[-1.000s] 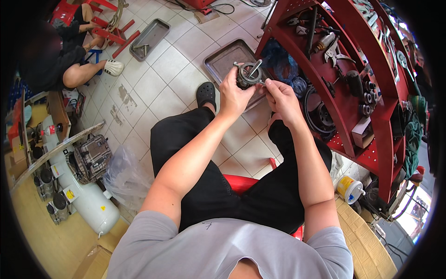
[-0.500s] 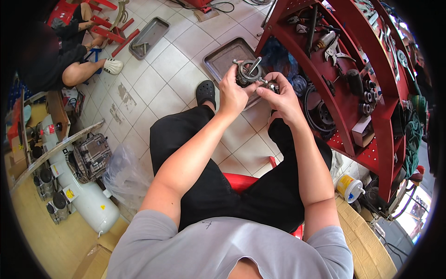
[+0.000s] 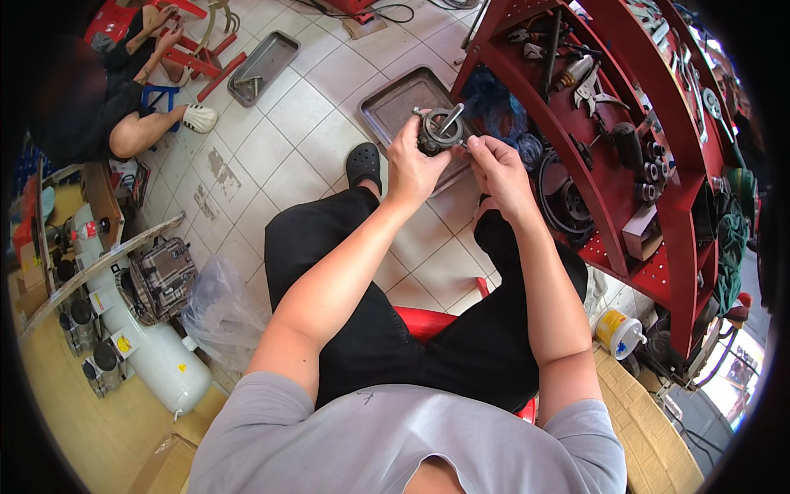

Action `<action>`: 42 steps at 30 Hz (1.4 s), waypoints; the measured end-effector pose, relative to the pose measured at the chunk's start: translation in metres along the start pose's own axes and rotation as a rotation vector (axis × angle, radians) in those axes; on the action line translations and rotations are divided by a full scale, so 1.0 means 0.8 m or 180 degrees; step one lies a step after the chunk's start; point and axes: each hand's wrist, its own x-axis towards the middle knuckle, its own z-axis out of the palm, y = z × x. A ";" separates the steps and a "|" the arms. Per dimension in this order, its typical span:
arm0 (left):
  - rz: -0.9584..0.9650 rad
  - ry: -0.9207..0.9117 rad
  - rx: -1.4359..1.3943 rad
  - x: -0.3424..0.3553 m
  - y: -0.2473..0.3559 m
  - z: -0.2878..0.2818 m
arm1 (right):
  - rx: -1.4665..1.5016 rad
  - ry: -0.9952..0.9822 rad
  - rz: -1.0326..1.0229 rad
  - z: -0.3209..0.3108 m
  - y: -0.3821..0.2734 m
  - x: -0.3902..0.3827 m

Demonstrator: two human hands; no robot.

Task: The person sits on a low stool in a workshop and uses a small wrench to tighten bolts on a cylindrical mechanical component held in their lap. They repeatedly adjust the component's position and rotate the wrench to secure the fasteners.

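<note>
My left hand [image 3: 411,156] is closed around a dark round metal part [image 3: 430,140] with a ring-shaped opening at its top, held above a metal tray. A shiny metal tongue or rod [image 3: 451,119] slants up across that opening. At the part's right side, my right hand [image 3: 499,169] has thumb and forefinger pinched together by a small side fitting. What lies between those fingertips is too small and hidden to make out.
The grey tray [image 3: 387,105] lies on the tiled floor below my hands. To the right stands a red tool rack [image 3: 568,140] with pliers and wrenches. Another tray [image 3: 276,58] sits farther left, near a seated person [image 3: 90,107]. A white tank [image 3: 169,370] is at lower left.
My right hand has gone from spread-out fingers around the side fitting to a tight pinch there. My left hand and the metal part stay put. The other person's hands have come up.
</note>
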 end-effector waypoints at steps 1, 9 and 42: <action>-0.0009 -0.0014 0.0018 0.000 -0.001 0.000 | -0.0078 0.0025 -0.0174 0.001 0.001 0.001; -0.0025 -0.0019 -0.0103 -0.001 -0.003 0.000 | 0.0046 0.0187 0.0191 -0.003 0.000 0.003; -0.0057 0.0037 -0.0184 0.000 -0.003 0.000 | -0.0341 -0.0034 -0.0401 -0.004 -0.003 0.000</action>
